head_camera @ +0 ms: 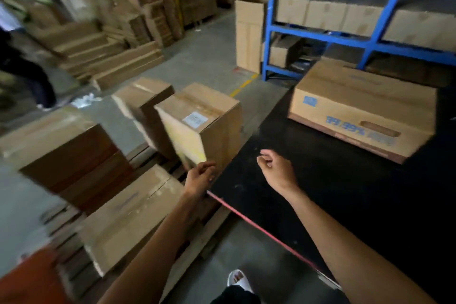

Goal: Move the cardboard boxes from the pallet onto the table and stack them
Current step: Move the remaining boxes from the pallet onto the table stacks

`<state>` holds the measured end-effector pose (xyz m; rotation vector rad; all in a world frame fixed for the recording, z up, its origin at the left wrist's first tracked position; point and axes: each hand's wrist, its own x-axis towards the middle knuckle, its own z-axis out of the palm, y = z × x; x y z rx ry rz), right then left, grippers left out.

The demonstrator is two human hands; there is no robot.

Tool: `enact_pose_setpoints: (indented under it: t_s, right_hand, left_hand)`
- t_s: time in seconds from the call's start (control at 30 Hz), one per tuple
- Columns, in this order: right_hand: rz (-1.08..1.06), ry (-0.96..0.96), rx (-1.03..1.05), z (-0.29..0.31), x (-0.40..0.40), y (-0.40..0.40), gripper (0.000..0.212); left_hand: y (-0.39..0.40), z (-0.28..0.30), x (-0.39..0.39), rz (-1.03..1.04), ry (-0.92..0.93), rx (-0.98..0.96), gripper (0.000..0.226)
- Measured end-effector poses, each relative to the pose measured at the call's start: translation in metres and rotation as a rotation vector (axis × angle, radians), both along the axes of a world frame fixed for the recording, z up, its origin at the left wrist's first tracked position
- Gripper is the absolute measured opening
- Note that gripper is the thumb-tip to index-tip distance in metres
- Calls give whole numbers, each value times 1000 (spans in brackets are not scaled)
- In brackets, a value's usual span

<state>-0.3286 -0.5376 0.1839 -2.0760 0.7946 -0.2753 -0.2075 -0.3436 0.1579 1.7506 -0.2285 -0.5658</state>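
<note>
Left hand (198, 177): fingers loosely curled, empty, at the near lower corner of the labelled box (199, 122) on the pallet (197, 242).
Right hand (276, 170): fingers loosely curled, empty, above the black counter (333, 192).
Printed box (362, 108): lying on the counter's far side.

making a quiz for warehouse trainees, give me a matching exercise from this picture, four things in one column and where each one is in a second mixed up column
Things:
1. box with blue print
2. box with white label
3. flat cardboard sheet
4. right hand

Places:
a. upright against the blue rack
b. on the pallet, beside the table edge
c. lying on the black table
d. in the air above the black table, holding nothing

Pairs: 1-c, 2-b, 3-a, 4-d
</note>
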Motion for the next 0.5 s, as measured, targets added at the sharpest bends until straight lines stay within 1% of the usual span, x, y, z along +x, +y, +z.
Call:
enact_pose_setpoints:
  t_s: [0.1,0.13,0.23,0.37,0.5]
  right_hand:
    - [156,54,-2,-8,37,53,36]
    - [192,74,-7,-13,43,64,38]
    - [357,168,-64,-36,83,111,43]
    - [553,306,-72,-79,151,170,53]
    - [628,435,-93,-126,215,215,62]
  left_hand:
    - [74,-6,10,107,-39,34,15]
    - [93,-11,12,104,-53,68,16]
    - [170,-39,26,186,-34,158,17]
    - [263,-91,55,476,106,256,22]
    - [333,-139,87,632,266,350,36]
